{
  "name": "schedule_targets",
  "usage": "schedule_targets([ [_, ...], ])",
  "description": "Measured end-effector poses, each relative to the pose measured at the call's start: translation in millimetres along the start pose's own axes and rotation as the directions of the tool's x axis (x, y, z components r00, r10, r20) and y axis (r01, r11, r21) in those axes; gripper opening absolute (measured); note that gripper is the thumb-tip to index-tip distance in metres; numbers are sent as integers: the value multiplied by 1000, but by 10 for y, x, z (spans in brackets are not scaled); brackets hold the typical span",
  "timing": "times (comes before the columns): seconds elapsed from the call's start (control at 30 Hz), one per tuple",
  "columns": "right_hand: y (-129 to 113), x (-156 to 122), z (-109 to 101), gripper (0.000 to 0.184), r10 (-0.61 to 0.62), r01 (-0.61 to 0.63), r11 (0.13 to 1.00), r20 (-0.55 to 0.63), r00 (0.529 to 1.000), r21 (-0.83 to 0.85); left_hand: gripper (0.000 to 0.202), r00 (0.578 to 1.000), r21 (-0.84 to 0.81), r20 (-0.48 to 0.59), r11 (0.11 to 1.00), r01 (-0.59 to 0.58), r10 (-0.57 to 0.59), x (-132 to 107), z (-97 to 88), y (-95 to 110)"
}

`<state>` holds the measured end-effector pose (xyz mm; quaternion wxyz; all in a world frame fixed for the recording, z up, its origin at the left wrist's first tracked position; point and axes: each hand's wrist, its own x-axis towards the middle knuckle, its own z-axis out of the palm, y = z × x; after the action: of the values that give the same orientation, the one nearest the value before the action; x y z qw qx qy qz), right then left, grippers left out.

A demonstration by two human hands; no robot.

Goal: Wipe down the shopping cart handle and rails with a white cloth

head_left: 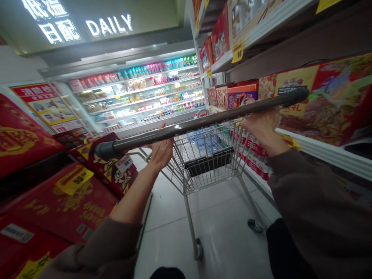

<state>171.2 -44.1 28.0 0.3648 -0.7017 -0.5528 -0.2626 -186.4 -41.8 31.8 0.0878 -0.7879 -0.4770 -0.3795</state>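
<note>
1. Push bar (186, 126) of the shopping cart (191, 221): mounted across the field of view and tilted, with a dark end cap (104, 150) at the lower left.
2. Left hand (161, 152): grip closed around the push bar, with the fingertips (163, 126) showing just above it.
3. Right hand (259, 126): grip also closed around the push bar, nearer its upper end. Brown sleeves (316, 205) cover the forearm on this side.
4. Wire basket (182, 164): holds bluish packs (202, 141), possibly bottled water, and a black panel (209, 162). The push bar partly hides the load, so a full count cannot be made.
5. Aisle: red gift boxes (64, 205) with yellow price tags (74, 180) stand on the left. A white shelf (328, 153) bearing further boxes runs beside the right hand.
6. Ahead: a refrigerated display case (136, 93) stands beneath an illuminated "DAILY" sign (109, 26). The cart stands on pale floor tiles (221, 240).
</note>
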Motion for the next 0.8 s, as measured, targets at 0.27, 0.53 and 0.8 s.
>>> schedule_targets([
  [0.27, -847, -29, -117, 31, -150, 128, 981, 147, 978, 145, 88, 997, 11, -64, 999, 38, -37, 33, 54, 3],
  [0.53, -496, 42, -156, 33, -117, 110, 993, 175, 978, 51, 89, 999, 1, 0, 999, 35, -35, 10, -31, -17],
  [0.8, -526, -56, -38, 23, -68, 69, 998, 101, 993, -1, 84, 995, 3, -96, 999, 32, -31, 19, 58, 30],
])
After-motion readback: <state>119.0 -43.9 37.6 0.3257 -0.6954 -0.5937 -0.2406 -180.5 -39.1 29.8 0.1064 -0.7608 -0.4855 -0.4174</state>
